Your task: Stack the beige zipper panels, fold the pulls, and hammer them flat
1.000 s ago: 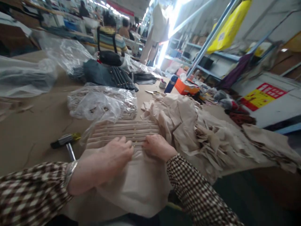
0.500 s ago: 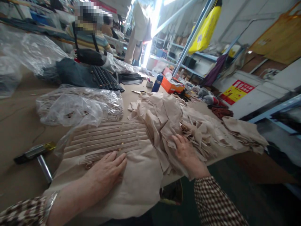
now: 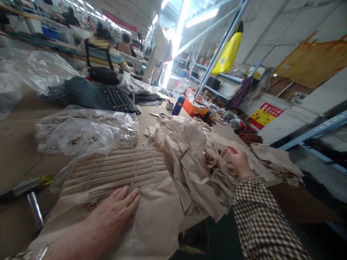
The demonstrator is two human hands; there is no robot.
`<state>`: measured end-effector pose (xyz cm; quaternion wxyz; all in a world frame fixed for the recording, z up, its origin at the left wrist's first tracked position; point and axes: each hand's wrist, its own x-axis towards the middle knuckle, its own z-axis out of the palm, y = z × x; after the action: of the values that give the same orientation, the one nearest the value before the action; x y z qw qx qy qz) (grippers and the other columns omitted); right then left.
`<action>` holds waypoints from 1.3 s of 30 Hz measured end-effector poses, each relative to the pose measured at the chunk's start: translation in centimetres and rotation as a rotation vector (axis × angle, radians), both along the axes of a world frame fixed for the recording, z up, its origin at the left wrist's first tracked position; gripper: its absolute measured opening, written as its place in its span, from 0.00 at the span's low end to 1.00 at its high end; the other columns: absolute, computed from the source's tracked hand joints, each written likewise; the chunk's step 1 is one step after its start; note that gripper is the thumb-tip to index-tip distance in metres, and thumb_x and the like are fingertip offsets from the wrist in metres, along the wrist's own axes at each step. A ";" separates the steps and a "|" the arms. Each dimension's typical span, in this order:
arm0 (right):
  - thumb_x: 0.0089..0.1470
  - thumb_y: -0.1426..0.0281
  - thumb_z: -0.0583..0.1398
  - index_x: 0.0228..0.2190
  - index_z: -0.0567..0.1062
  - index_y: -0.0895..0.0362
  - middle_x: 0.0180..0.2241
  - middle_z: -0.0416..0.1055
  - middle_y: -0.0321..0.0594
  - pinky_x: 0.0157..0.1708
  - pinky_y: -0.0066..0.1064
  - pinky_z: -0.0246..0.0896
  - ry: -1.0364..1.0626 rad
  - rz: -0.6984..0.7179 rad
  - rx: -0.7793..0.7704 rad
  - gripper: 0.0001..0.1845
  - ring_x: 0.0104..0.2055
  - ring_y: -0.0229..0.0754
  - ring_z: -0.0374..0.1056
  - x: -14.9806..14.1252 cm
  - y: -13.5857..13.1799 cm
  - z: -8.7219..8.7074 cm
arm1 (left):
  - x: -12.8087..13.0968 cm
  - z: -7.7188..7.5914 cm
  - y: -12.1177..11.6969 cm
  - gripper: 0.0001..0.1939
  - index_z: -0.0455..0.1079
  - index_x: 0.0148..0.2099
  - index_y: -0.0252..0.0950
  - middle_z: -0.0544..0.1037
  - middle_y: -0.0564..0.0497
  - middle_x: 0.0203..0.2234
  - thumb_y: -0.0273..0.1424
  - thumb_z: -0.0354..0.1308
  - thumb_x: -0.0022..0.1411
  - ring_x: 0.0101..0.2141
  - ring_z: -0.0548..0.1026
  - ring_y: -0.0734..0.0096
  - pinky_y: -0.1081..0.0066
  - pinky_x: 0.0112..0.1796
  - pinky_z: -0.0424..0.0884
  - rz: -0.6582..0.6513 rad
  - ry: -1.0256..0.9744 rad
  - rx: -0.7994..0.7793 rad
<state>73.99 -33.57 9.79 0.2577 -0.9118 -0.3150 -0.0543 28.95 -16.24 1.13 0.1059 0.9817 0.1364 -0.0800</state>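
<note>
My left hand [image 3: 115, 213] lies flat, fingers stretched, on a stack of beige garment pieces [image 3: 159, 213]. Beyond its fingertips, the stacked pieces show overlapping straight edges with zipper-like strips and small brass-coloured bits. A small ring-shaped metal piece sits beside the wrist side of the hand. To the right, my right hand [image 3: 240, 162] is over a loose heap of cut beige fabric pieces [image 3: 217, 159]. Its fingers are curled together at the edge of one fabric piece; the fingertips are partly hidden. A crumpled mound of beige cloth [image 3: 181, 141] lies between the hands.
A clear plastic bag [image 3: 89, 130] of beige pieces lies behind the stack. At left is a hammer-like tool [image 3: 29, 191]. Farther back are dark garments [image 3: 89, 94], scissors [image 3: 157, 115], a blue bottle [image 3: 178, 105] and an orange box [image 3: 193, 107]. People sit in the background.
My right hand has moved right, from the crumpled mound to the loose cut pieces, and its fingers have curled in. My left hand stays flat on the stack. The view has shifted slightly.
</note>
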 end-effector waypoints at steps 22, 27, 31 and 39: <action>0.58 0.58 0.49 0.25 0.74 0.59 0.18 0.68 0.38 0.20 0.28 0.55 0.039 0.107 -0.153 0.23 0.20 0.38 0.62 -2.2 4.8 8.9 | -0.2 1.1 2.5 0.19 0.74 0.51 0.37 0.75 0.47 0.51 0.24 0.55 0.58 0.53 0.71 0.58 0.58 0.61 0.59 -0.126 -0.174 -0.215; 0.53 0.59 0.52 0.22 0.74 0.57 0.21 0.69 0.38 0.25 0.30 0.59 0.034 0.375 -0.086 0.18 0.24 0.40 0.63 -8.4 9.6 9.1 | 5.0 7.5 2.1 0.19 0.71 0.52 0.33 0.77 0.41 0.46 0.36 0.58 0.61 0.47 0.74 0.54 0.58 0.49 0.69 0.083 -0.397 -0.560; 0.53 0.60 0.55 0.19 0.74 0.55 0.26 0.72 0.40 0.35 0.32 0.61 -0.106 0.670 -0.034 0.17 0.32 0.43 0.66 -15.6 13.1 8.5 | 9.8 10.2 2.5 0.31 0.66 0.58 0.34 0.77 0.42 0.44 0.48 0.61 0.58 0.40 0.76 0.63 0.69 0.38 0.71 0.287 -0.669 -1.195; 0.57 0.59 0.55 0.27 0.77 0.54 0.37 0.76 0.41 0.37 0.33 0.64 -0.074 0.814 0.324 0.15 0.40 0.44 0.71 -20.1 15.4 8.6 | 10.3 10.7 3.6 0.10 0.70 0.43 0.32 0.76 0.49 0.33 0.29 0.53 0.60 0.28 0.72 0.75 0.78 0.26 0.68 0.680 -1.017 -1.344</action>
<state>53.89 -18.14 18.37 0.3863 -0.6585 -0.6453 -0.0298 39.22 -12.64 11.87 0.7214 0.5370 0.2801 0.3358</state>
